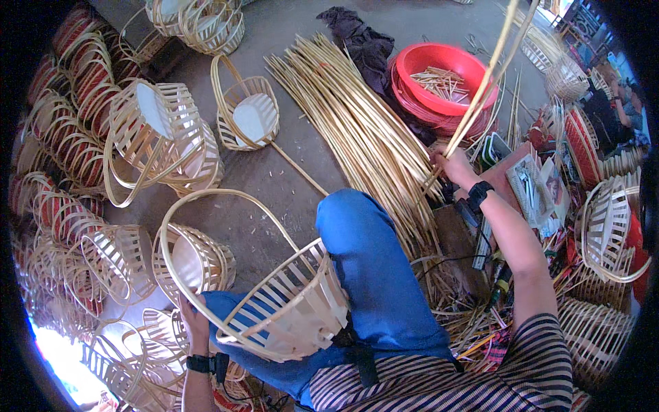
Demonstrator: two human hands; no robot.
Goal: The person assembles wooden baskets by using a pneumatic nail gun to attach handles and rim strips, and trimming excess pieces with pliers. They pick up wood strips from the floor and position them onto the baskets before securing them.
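Note:
A woven basket (295, 323) of pale split strips, with a tall hoop handle, lies tilted on its side across my lap. My left hand (194, 321) is closed at the lower left part of its handle; its fingers are partly hidden. My right hand (454, 169) is closed around a few long thin cane sticks (480, 96), which rise toward the upper right. Beneath that hand lies a large bundle of cane sticks (364, 123), spread in a long row on the floor.
A red basin (446, 65) with short stick pieces stands beyond the bundle, beside dark cloth (353, 34). Finished-looking baskets (154, 130) are stacked at left; another basket (254, 117) stands ahead. A tray of small items (528, 185) and cane scraps lie at right.

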